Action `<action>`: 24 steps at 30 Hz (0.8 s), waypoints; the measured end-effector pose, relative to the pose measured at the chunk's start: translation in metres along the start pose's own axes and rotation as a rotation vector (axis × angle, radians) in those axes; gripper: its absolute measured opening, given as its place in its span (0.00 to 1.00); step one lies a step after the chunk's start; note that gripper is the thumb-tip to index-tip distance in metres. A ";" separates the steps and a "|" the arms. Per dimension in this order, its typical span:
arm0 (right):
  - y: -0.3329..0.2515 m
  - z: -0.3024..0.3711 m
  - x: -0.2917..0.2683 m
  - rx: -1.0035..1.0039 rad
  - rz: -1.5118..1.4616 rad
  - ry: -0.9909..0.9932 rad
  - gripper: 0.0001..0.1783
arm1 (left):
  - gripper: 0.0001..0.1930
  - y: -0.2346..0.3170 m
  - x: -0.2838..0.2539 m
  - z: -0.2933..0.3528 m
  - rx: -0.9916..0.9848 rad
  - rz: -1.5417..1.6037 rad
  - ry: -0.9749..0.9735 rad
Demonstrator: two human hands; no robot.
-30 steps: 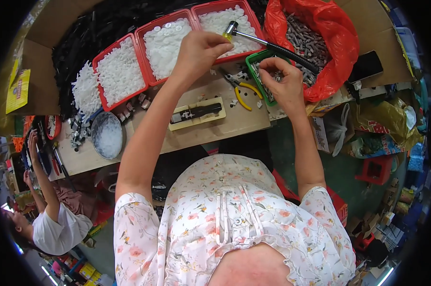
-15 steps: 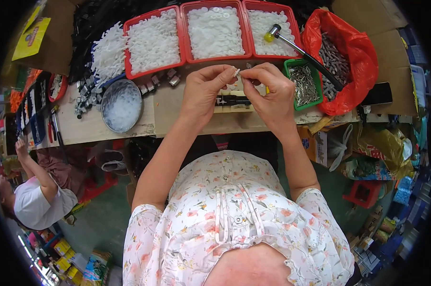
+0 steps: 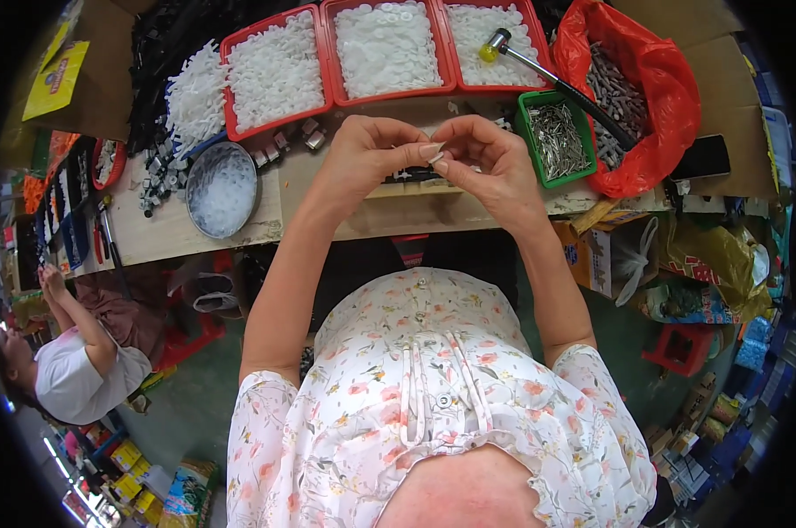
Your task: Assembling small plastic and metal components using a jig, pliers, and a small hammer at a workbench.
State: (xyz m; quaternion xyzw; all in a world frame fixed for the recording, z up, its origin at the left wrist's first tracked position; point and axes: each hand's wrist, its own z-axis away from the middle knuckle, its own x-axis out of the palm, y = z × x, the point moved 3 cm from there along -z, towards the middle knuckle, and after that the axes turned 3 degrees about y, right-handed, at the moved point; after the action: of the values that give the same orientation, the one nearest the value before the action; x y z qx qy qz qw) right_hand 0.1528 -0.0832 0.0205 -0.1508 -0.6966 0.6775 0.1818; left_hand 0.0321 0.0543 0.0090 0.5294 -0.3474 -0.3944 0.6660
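Observation:
A small white plastic piece shows between my fingertips, just above the work table. My left hand pinches it with thumb and forefinger. From the other side, the thumb and fingers of my right hand close on the same piece. Its exact shape is mostly covered by the fingers. Below the hands lies a black fixture on a pale wooden strip, partly hidden by them. Nearest my right hand is a green tray of thin metal pins.
Red trays of white plastic parts line the back. A yellow-tipped hammer rests across the green tray and a red bag of grey plugs. At left sit a metal bowl and metal clips. Another person works far left.
Both hands have turned inward and come closer together, with the white piece now lower and more covered by the fingers. The view has shifted slightly.

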 end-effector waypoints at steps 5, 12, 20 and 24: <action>0.008 0.007 -0.004 0.004 -0.030 0.046 0.09 | 0.10 -0.016 0.005 -0.001 -0.146 0.367 0.013; -0.004 0.011 0.006 -0.324 0.514 0.134 0.06 | 0.11 -0.026 0.007 0.014 -0.109 0.346 0.117; 0.006 0.010 0.021 -0.340 0.499 0.086 0.05 | 0.12 -0.031 0.001 0.027 0.229 0.078 0.152; 0.008 0.013 0.022 -0.387 0.567 0.056 0.06 | 0.12 -0.031 -0.001 0.031 0.270 -0.021 0.175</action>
State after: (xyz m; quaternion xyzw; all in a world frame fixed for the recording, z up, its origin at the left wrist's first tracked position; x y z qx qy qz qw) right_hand 0.1270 -0.0838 0.0135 -0.3887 -0.7371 0.5521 -0.0266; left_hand -0.0006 0.0383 -0.0154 0.6502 -0.3322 -0.3033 0.6123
